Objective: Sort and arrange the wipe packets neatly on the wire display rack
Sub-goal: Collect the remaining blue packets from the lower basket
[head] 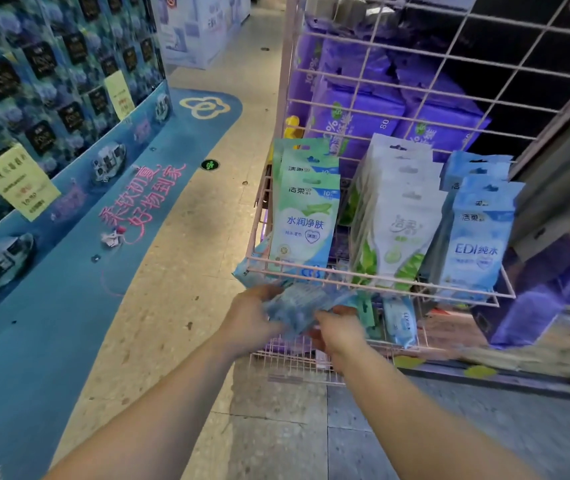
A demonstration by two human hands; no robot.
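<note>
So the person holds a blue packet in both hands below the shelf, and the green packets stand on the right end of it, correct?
Not quite. The head view shows the green packets at the left end of the wire shelf; blue packets stand at the right. Both hands, left hand and right hand, do hold a blue packet below it.

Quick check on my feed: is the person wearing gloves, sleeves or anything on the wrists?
No. The left hand and right hand are bare, without gloves. Both forearms are uncovered as far as the frame shows, with no sleeve, watch, band or ring visible.

This is a shop aisle; a pink wire display rack (373, 271) carries rows of hanging wipe packets (306, 223); yellow price labels (18, 181) sit on a stacked product display (51, 74); an advertising floor sticker (131, 209) covers the floor.
</note>
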